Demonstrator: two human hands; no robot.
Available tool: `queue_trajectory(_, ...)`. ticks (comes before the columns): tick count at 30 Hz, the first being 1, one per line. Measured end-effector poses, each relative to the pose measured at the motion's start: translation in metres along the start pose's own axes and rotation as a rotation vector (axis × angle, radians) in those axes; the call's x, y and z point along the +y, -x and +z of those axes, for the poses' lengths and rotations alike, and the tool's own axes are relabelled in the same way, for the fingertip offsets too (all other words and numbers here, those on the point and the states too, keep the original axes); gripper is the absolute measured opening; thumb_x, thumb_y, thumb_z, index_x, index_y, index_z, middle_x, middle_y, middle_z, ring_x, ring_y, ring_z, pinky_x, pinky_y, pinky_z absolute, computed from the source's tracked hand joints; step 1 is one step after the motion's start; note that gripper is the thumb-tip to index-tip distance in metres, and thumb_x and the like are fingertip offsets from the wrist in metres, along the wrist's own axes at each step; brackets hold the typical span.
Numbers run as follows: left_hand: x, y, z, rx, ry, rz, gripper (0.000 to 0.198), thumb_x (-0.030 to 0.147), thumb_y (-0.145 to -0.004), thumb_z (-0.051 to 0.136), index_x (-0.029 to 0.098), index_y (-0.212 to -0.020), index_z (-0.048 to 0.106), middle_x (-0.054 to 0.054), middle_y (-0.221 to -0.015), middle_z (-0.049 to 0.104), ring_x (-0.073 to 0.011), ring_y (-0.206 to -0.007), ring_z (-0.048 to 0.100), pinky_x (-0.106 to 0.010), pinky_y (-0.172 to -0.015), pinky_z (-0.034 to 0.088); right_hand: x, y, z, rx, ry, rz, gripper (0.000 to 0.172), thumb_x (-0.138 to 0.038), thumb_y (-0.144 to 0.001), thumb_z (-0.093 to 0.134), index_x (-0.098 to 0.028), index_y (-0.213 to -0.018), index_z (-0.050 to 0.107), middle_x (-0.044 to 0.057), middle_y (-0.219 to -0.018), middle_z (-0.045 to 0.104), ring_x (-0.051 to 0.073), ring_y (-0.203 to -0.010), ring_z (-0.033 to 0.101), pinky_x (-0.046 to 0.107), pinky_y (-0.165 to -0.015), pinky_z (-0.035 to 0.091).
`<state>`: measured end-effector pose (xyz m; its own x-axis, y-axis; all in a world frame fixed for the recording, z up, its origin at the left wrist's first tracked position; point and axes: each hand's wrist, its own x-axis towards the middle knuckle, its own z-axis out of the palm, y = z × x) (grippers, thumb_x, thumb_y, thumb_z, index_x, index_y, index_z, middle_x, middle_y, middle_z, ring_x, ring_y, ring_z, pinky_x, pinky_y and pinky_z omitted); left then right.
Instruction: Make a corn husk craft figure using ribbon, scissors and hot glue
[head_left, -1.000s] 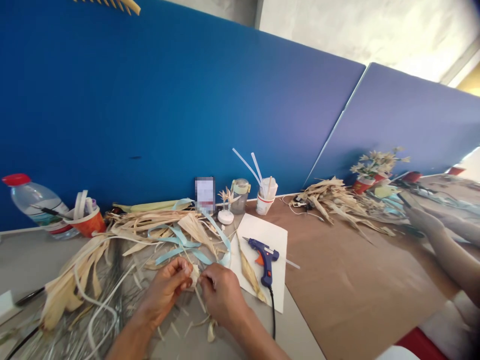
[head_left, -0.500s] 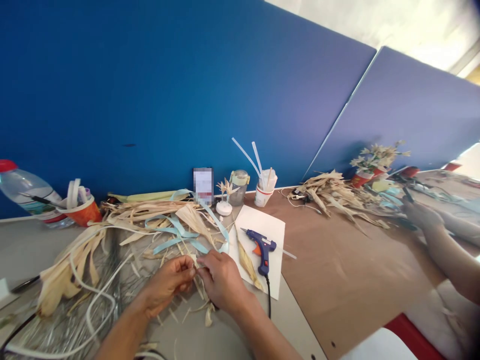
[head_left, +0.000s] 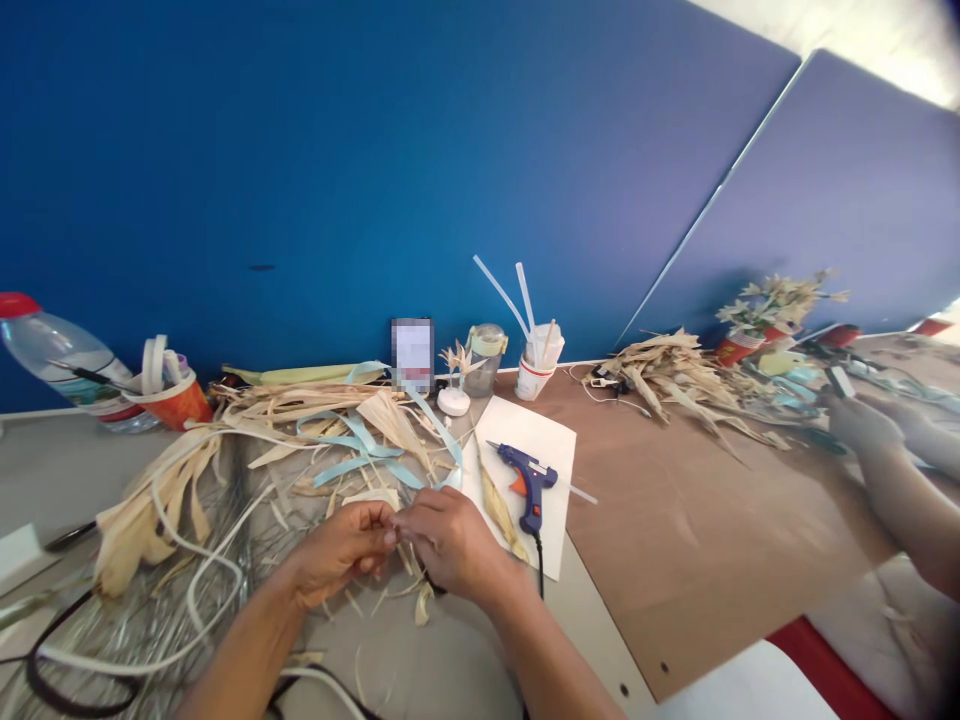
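My left hand (head_left: 341, 555) and my right hand (head_left: 450, 545) meet fingertip to fingertip low in the middle of the view, both closed in a pinch on a small pale piece of dried husk (head_left: 379, 497) that is mostly hidden between them. Loose husk scraps (head_left: 424, 603) lie under the hands. Behind them spreads a pile of dried husk strips (head_left: 285, 430) mixed with light blue ribbon (head_left: 360, 450). A blue glue gun (head_left: 529, 485) rests on a white sheet (head_left: 536, 445) just right of my right hand.
A water bottle (head_left: 52, 365) and an orange cup (head_left: 176, 400) stand at the back left. A white cup with glue sticks (head_left: 536, 375), a jar (head_left: 484, 360) and a small husk flower (head_left: 454, 385) line the blue partition. Another person's hands (head_left: 870, 420) work at the right, beside more husks (head_left: 675, 375).
My hands have drawn closer together and lower over the husk piece. The view has tilted down a little, and the white piece seen between my fingers is now mostly covered.
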<state>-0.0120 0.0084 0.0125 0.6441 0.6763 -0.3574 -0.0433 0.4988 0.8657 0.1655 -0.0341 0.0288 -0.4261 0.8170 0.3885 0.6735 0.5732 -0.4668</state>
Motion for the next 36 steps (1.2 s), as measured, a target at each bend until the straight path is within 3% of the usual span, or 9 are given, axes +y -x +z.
queue_trajectory(14,0.001,-0.001,0.001,0.036,-0.040,0.028,0.031,0.036,-0.060,0.080,0.013,-0.066,0.061,0.004,-0.056,0.048,-0.0046,-0.043,0.033,-0.021,-0.045,0.025,-0.003,-0.002,-0.002,-0.008,-0.074,0.049,0.018,-0.012,-0.083,0.050,-0.019,-0.088,0.065,0.004,-0.076,0.062,0.015,-0.074,0.057,0.025,-0.070,0.041)
queue_trajectory(24,0.000,0.000,0.001,0.007,-0.115,0.070,0.034,0.042,-0.062,0.078,0.014,-0.068,0.059,0.005,-0.056,0.046,-0.0058,-0.046,0.034,-0.021,-0.047,0.023,-0.011,-0.004,0.007,0.066,-0.190,0.334,0.013,-0.016,-0.083,0.051,-0.017,-0.077,0.062,0.001,-0.073,0.062,0.012,-0.065,0.054,0.021,-0.060,0.036)
queue_trajectory(36,0.002,0.000,0.008,-0.001,-0.118,0.129,0.026,0.036,-0.069,0.074,0.016,-0.075,0.059,0.004,-0.062,0.048,-0.0067,-0.051,0.038,-0.021,-0.049,0.027,-0.010,-0.006,0.013,0.128,-0.013,0.430,0.025,-0.025,-0.084,0.052,-0.018,-0.060,0.058,0.000,-0.059,0.057,0.011,-0.056,0.049,0.023,-0.054,0.028)
